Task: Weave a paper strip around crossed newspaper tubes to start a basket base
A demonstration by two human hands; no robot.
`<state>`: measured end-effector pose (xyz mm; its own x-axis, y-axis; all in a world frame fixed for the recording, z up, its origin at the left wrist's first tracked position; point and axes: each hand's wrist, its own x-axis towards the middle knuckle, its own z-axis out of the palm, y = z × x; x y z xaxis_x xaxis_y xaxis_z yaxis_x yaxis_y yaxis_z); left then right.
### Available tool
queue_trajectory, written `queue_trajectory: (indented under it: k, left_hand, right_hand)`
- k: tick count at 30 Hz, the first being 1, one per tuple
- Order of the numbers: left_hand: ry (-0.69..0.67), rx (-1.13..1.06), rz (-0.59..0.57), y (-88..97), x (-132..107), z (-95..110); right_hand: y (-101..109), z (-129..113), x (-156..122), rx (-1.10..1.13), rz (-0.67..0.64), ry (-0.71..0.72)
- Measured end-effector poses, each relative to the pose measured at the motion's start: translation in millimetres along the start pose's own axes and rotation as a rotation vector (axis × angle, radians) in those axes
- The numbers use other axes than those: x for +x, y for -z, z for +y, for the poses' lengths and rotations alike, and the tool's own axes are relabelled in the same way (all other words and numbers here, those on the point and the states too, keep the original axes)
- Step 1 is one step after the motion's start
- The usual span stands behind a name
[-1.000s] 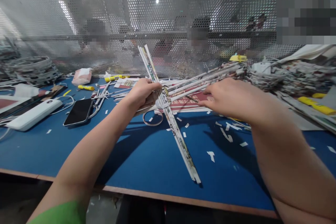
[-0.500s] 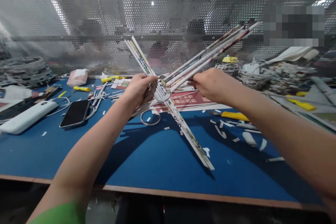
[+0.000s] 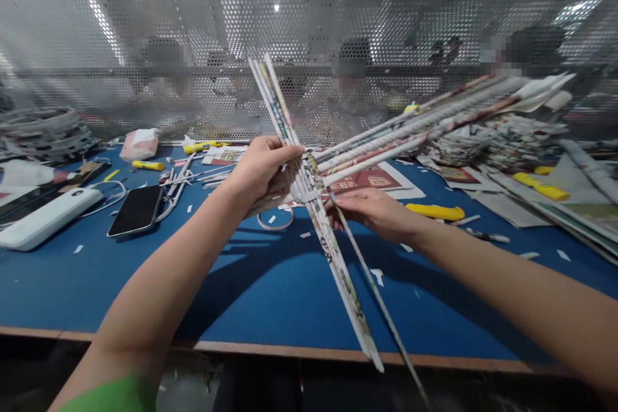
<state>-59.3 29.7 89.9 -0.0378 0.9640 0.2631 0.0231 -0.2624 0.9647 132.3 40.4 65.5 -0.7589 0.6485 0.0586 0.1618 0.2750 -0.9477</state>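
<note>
A cross of rolled newspaper tubes (image 3: 333, 248) is held up above the table. My left hand (image 3: 263, 167) is closed around it at the left of the crossing, thumb on top. One set of tubes slants from the upper left to the lower front; the other set (image 3: 400, 122) fans out to the right. Just below the crossing on the right, my right hand (image 3: 371, 209) pinches a thin paper tube (image 3: 379, 290), whose free end hangs down past the table's front edge. Its fingertips are partly hidden behind this tube and the cross.
On the blue table (image 3: 261, 296) lie a roll of tape (image 3: 275, 226), a phone (image 3: 136, 211), a white power bank (image 3: 51, 217), a yellow cutter (image 3: 434, 211) and paper scraps. Woven paper baskets (image 3: 46, 132) stand at both sides. A perforated metal screen (image 3: 299, 26) rises behind, with people beyond it.
My right hand has come down from the right-hand tubes to below the crossing. The thin tube now points toward the front. The cross has turned slightly, its right tubes dipping lower.
</note>
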Motion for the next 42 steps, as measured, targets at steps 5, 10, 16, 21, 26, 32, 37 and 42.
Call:
queue_trajectory:
  k: [5, 10, 16, 21, 26, 32, 37, 42]
  left_hand:
    - [0.057, 0.033, -0.121, -3.7, -3.7, 0.2]
    - [0.095, 0.036, -0.13, -3.6, -4.1, 1.8]
    - [0.147, 0.141, -0.17, -7.9, -8.2, 4.9]
    - [0.197, 0.214, -0.205, -13.7, -8.6, 0.4]
    - [0.191, 0.272, -0.185, -15.5, -7.5, -3.6]
    - [0.118, 0.272, -0.129, -10.2, -5.9, -4.5]
    - [0.158, 0.153, -0.088, -6.2, -0.3, -8.1]
    - [0.189, 0.09, -0.052, -8.6, 2.8, -10.6]
  right_hand:
    - [17.5, -0.5, 8.1, -0.501, 0.178, 0.147]
    - [20.5, -12.1, 21.0, -0.458, 0.16, 0.219]
    - [33.0, -22.2, 37.6, -0.305, 0.165, 0.218]
    - [39.8, -31.1, 34.5, -0.545, -0.028, 0.178]
    - [41.9, -27.8, 34.0, -0.564, -0.104, 0.192]
    - [37.9, -12.6, 44.1, -0.327, -0.007, 0.187]
    - [26.5, 13.4, 56.8, 0.171, 0.101, 0.169]
    - [25.4, 20.9, 58.6, 0.25, 0.115, 0.189]
